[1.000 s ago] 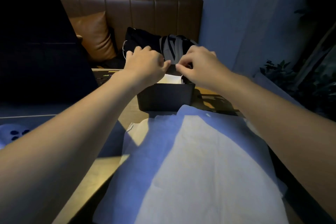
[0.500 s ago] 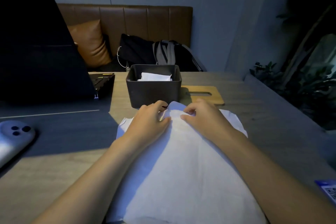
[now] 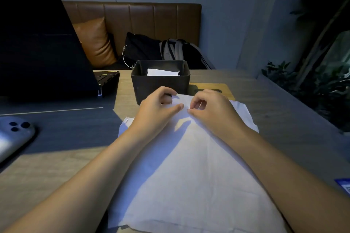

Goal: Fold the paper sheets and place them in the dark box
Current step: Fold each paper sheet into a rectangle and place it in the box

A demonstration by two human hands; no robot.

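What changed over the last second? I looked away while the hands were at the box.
Both hands drew back from the dark box toward the body; the left hand and right hand now pinch the far edge of the flat paper sheet. The folded paper stays in the box.

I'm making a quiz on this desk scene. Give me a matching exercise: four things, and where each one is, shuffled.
Things:
1. folded paper
2. phone
3. paper sheet
4. cushion

Places:
A. on the brown sofa
B. inside the dark box
C. far left on the table
D. spread on the table, far edge pinched by the left hand and the right hand

Pairs: 1-B, 2-C, 3-D, 4-A
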